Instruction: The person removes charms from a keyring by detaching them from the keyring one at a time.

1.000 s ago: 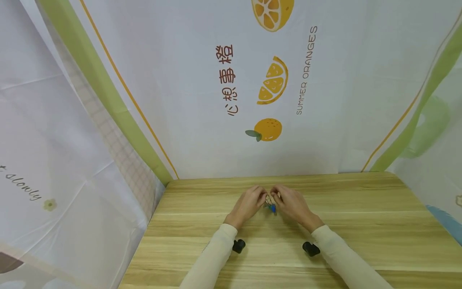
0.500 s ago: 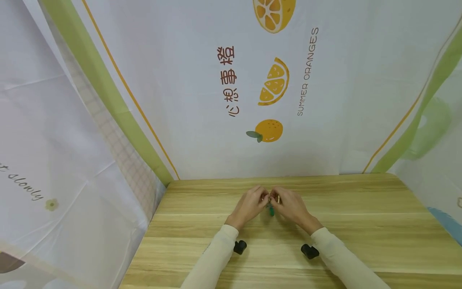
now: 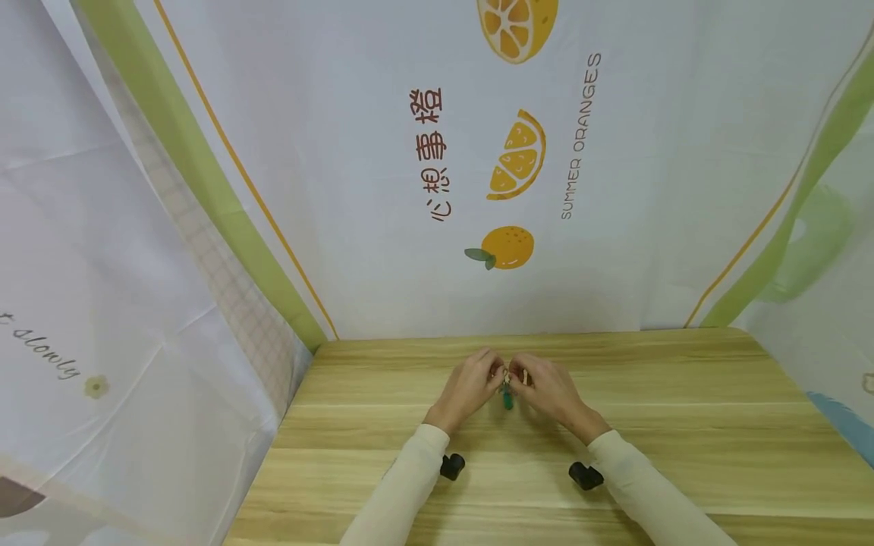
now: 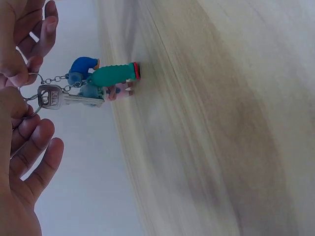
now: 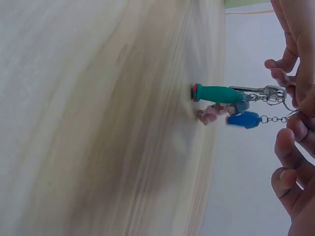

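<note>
From my end, I have the left hand (image 3: 470,387) and right hand (image 3: 548,388) close together over the far part of the table (image 3: 328,447), both grasping the metal ring (image 4: 39,75) in a fingertip pinch. Fingers partly hide it, so I can't tell whether it is one loop or two. Below them hang a key (image 4: 51,97), a green charm (image 4: 113,75), a blue charm (image 4: 84,65) and a pink charm (image 4: 118,91), bunched together, with small chains (image 4: 55,78) above. I can't tell whether the green one's red end touches the wood. In the head view, a black piece (image 3: 452,466) shows beside the left sleeve (image 3: 403,485), another beside the right. Behind the table I see a white cloth (image 3: 341,227) printed with oranges.
</note>
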`<state>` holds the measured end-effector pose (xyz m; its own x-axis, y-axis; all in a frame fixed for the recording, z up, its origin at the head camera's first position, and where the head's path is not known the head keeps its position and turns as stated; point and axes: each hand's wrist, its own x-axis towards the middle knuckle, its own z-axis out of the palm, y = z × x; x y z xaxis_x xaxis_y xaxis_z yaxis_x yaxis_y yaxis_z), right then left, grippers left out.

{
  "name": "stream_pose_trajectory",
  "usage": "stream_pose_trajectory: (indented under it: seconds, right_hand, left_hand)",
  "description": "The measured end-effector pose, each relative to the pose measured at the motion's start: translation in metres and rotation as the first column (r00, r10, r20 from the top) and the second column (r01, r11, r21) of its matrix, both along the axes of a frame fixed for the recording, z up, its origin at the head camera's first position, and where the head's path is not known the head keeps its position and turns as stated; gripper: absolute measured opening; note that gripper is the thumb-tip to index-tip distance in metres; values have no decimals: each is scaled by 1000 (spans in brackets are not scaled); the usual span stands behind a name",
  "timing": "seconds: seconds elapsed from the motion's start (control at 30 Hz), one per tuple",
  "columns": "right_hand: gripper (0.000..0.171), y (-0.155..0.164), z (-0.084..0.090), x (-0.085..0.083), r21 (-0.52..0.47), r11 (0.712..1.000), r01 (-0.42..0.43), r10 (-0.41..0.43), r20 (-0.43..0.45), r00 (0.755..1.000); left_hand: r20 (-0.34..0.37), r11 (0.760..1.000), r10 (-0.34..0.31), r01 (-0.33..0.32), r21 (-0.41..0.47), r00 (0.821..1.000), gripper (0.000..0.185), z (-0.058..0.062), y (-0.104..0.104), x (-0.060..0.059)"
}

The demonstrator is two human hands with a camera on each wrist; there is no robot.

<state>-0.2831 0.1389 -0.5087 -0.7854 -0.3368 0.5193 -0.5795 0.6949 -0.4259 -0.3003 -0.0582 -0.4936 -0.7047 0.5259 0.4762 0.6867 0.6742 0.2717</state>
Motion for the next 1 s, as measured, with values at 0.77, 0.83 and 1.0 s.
stream_pose_trajectory:
  seconds: [0.77, 0.83, 1.0]
  right_hand:
    - [8, -3, 1, -2, -19, 998, 56, -53, 142, 988]
    - [8, -4, 2, -2, -22, 998, 56, -52, 149, 988]
    - [7, -5, 3, -3, -34, 998, 43, -38, 147, 988]
  left_hand:
    - [-47, 999, -32, 32, -7, 998, 5, 0, -1, 3]
    - [-47, 999, -36, 35, -8, 998, 6, 0, 0, 4]
    - [-41, 1000, -25, 24, -14, 999, 7, 1, 0, 4]
